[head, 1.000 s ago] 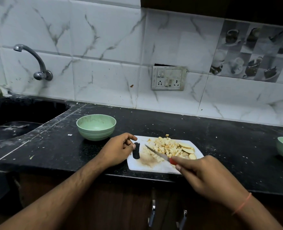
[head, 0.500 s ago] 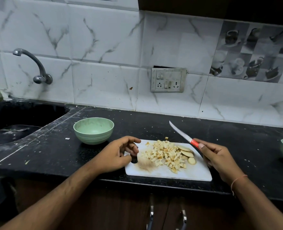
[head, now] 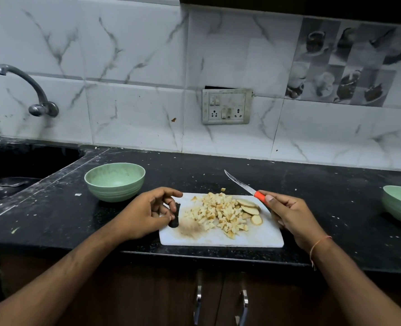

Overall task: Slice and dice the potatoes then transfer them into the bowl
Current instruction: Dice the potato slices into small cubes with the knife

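Potatoes (head: 220, 214) lie mostly diced in a heap on the middle of the white cutting board (head: 260, 236), with a few round slices (head: 250, 209) uncut at the heap's right edge. A second ago the knife (head: 244, 185) was down across the pile; it has since been lifted clear, and the right hand (head: 289, 214) now holds its orange handle with fingers curled round it, blade angled up and back over the desk (head: 218, 168). The left hand (head: 147, 211) has stayed at the board's left end, fingers and thumb closed on the dark handle slot (head: 174, 216). That looks like a pause between cuts: either the last slices get diced, or the board gets carried to the empty green bowl (head: 114, 181) just beside it on the left
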Demonstrator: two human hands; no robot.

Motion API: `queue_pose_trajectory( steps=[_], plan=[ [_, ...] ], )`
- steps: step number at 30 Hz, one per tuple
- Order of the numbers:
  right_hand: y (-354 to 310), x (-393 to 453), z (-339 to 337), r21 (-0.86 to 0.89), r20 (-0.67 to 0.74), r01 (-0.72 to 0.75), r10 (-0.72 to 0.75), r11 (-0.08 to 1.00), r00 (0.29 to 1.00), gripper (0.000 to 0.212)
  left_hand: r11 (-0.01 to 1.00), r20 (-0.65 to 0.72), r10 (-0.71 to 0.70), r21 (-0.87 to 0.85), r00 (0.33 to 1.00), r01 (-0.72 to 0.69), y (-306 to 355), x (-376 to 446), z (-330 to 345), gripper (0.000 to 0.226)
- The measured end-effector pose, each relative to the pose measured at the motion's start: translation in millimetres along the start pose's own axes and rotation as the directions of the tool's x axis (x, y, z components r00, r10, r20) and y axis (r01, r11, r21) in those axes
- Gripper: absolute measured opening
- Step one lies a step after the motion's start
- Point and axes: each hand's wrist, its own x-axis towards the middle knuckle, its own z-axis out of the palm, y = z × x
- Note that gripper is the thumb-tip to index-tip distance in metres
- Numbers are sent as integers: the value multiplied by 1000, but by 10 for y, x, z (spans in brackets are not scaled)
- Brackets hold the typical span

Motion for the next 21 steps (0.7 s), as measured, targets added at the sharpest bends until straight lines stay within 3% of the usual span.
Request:
queue_pose_trajectory(
  steps=[12,15,18,21],
  plan=[
    [40,54,-43,131,-31,-22,26,991,999,23,995,186,81,-64,979,-70,599,709,227,45],
    [41,65,-46,124,-29,-11,15,992,999,23,969,203,67,222,977,-112,537,871,100,42],
    [42,69,-47,132,-26,-8,11,991,1000,23,810,169,-17,580,985,-85,430,944,-21,34],
    [41,69,-51,134,-22,-9,12,991,1000,23,743,193,-88,667,977,-65,330,949,2,34]
  ],
)
